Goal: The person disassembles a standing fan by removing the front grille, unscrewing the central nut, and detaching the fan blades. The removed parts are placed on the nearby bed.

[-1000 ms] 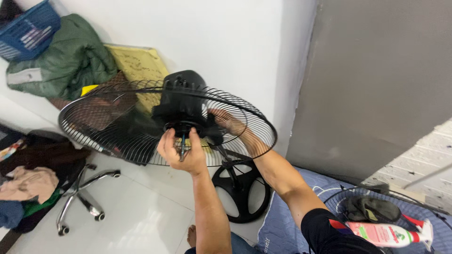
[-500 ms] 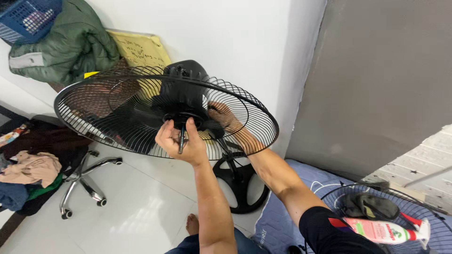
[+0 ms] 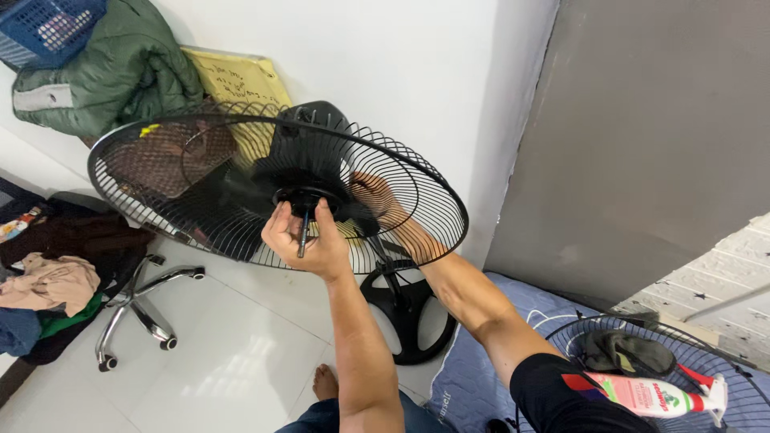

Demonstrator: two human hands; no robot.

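Tilting a touch further toward the camera than half a second ago, the rear fan guard now shows more of its wire face, and the left hand has slid slightly left with it. That hand is curled around the motor shaft, thumb and fingers pressed close about the thin black rod just below the round hub at the guard's centre. It's a tight, closed grip, no spread at all. The right hand sits behind the wires, seen through the guard, on the back beside the black motor housing; whether its fingers clamp anything or just rest there, I cannot tell through the mesh. The whole fan head is held up in the air, in front of the white wall, above its round black base on the floor. Down right, a second fan grille lies on a blue mat, with a dark cloth and a spray bottle on it. Out left: a chair base on casters, a heap of clothes, a green jacket, a blue basket.
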